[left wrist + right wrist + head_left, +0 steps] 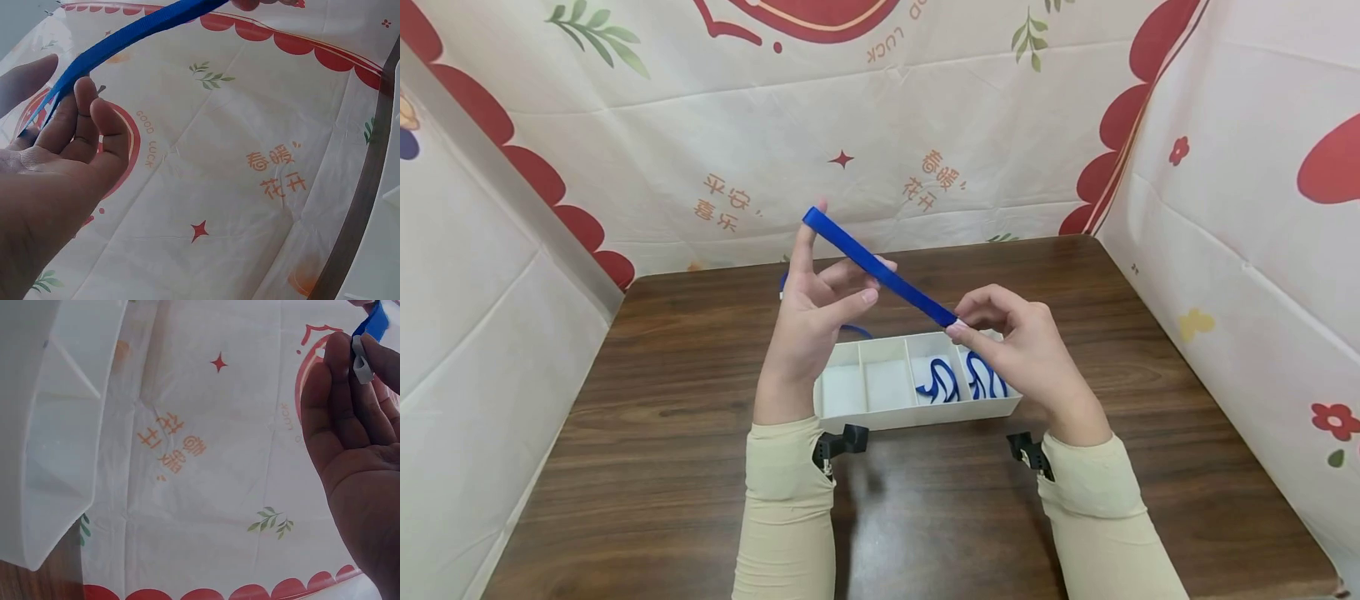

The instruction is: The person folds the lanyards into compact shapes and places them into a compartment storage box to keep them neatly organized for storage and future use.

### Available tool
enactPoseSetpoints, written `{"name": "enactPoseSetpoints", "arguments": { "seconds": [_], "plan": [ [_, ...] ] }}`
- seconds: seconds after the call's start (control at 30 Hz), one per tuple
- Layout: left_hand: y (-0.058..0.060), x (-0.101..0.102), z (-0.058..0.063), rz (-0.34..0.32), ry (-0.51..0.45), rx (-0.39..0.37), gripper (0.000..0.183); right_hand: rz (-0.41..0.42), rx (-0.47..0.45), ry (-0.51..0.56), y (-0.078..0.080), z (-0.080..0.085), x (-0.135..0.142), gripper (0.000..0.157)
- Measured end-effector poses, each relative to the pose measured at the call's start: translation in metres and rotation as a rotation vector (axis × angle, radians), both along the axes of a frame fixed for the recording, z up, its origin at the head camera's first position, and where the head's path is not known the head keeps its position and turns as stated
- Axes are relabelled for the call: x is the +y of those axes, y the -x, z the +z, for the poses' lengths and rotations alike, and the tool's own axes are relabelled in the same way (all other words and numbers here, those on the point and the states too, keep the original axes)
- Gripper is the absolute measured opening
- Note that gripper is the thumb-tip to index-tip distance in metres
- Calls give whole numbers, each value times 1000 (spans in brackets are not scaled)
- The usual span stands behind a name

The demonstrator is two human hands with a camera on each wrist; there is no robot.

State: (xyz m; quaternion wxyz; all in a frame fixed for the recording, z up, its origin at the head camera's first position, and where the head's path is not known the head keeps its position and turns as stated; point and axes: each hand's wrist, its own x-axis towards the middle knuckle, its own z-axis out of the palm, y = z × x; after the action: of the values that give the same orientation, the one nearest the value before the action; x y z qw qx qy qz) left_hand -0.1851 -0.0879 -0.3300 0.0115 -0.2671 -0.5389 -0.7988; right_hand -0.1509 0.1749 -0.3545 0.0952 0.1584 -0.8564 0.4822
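A blue lanyard (880,268) is stretched slantwise between the two hands, above a white divided box (925,413). Its far end loops over the raised index finger of the left hand (805,321), whose other fingers are loosely bent. The right hand (1026,342) pinches the near end between thumb and fingers, at a white clip (361,361). In the left wrist view, both strands of the lanyard (134,32) run together away from the left fingers. Part of the box's right end is hidden behind the right hand.
Coiled blue lanyards (942,383) lie in the box's two right compartments. Another blue strap (856,331) shows behind the box, partly hidden by the left hand. The brown wooden table (662,467) is bounded by printed cloth walls (835,108).
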Motion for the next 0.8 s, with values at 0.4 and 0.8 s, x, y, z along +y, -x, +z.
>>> {"name": "enactPoseSetpoints", "arguments": {
  "seconds": [0.4, 0.8],
  "plan": [
    [2, 1, -3, 25, -22, -30, 96, 71, -26, 4, -3, 1, -3, 20],
    [1, 2, -2, 114, 132, -50, 101, 49, -3, -8, -5, 2, -3, 21]
  ]
}}
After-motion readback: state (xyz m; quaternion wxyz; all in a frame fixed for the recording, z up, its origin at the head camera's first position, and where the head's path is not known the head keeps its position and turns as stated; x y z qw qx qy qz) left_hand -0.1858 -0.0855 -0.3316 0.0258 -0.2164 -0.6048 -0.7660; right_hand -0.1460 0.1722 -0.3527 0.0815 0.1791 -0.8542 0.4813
